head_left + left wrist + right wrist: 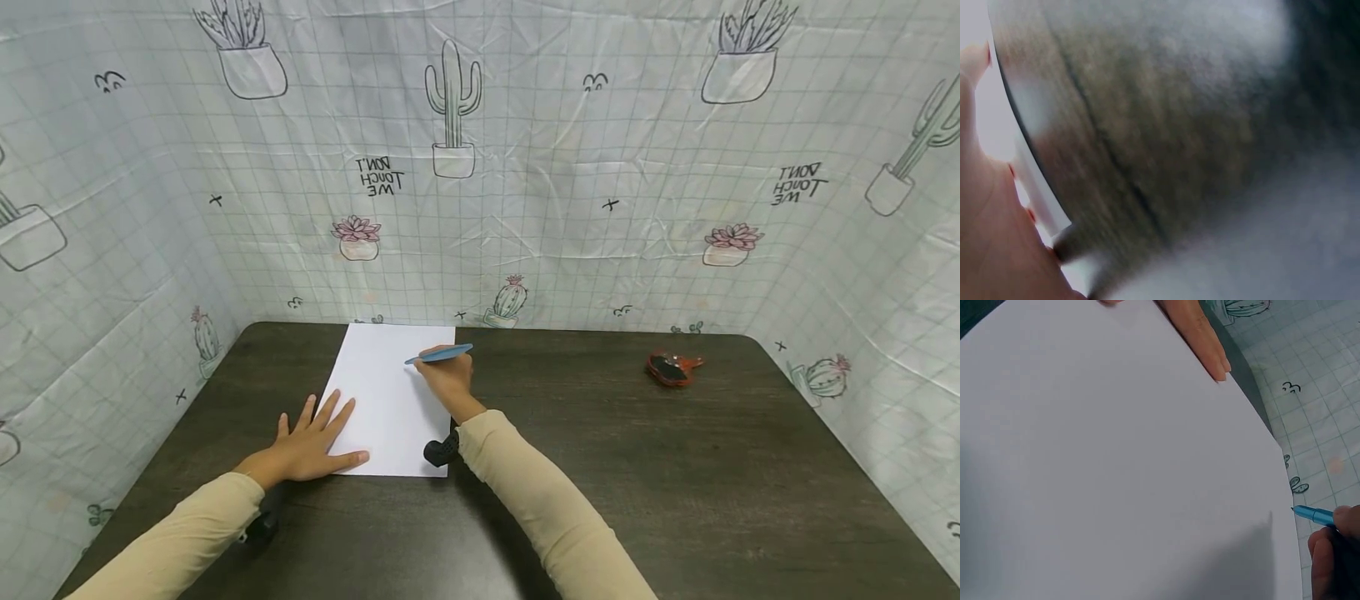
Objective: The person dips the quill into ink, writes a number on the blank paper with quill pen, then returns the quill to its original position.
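A white sheet of paper lies on the dark table, with no marks that I can make out on it. My left hand rests with spread fingers on the sheet's lower left edge. In the right wrist view, fingers of that left hand lie along the paper's edge. My right hand pinches a blue pen over the upper right part of the sheet. The pen's tip points left in the right wrist view; whether it touches the paper I cannot tell.
At the right of the dark wooden table lies a small red and black object, its kind unclear. A white gridded cloth printed with cacti stands behind the table and along both sides. A black wrist device sits over the paper's lower right corner.
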Available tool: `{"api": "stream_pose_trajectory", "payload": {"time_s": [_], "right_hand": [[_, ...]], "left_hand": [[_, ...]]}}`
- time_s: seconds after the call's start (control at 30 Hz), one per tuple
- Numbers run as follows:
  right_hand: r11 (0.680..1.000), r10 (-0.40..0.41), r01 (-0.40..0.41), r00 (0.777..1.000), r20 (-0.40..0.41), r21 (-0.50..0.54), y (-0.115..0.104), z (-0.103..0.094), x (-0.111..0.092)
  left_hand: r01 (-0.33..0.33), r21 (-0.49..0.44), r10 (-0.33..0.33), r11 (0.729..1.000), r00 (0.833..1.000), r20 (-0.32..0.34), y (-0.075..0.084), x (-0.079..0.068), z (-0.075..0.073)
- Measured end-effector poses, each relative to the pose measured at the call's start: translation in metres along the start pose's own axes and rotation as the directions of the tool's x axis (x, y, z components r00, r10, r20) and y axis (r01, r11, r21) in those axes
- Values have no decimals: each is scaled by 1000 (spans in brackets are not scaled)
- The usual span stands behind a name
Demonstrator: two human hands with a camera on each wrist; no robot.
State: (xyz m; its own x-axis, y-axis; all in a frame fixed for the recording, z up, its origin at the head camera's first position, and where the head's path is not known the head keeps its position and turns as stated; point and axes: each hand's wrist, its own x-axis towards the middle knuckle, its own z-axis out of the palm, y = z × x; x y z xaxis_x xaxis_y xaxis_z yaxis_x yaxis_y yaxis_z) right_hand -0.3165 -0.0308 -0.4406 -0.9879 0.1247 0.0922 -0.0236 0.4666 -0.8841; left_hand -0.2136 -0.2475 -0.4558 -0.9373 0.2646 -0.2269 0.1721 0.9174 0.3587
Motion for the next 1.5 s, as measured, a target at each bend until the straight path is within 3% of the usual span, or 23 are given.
{"api": "stream_pose_trajectory", "payload": {"time_s": [0.3, 0.57, 0.83, 1.13, 1.5], "right_hand": [[992, -53, 48, 998, -44, -114, 1, 7, -4], [998, 61, -59, 995, -79, 26, 3, 12, -4], [997, 28, -16, 986, -164, 73, 3, 12, -7], [1000, -2, 0, 986, -164, -14, 3, 15, -9], [999, 3, 6, 985, -171, 48, 3, 15, -12]], "left_hand": [[5, -5, -5, 1000, 1000, -9, 0, -1, 0], [5, 13, -5, 1000, 1000, -6, 0, 0, 0], [8, 12, -8, 1000, 1000, -6, -1, 1, -1], [7, 14, -7, 1000, 1000, -2, -1, 1, 0], [-1, 6, 1, 1000, 1000, 4, -5, 2, 1]]}}
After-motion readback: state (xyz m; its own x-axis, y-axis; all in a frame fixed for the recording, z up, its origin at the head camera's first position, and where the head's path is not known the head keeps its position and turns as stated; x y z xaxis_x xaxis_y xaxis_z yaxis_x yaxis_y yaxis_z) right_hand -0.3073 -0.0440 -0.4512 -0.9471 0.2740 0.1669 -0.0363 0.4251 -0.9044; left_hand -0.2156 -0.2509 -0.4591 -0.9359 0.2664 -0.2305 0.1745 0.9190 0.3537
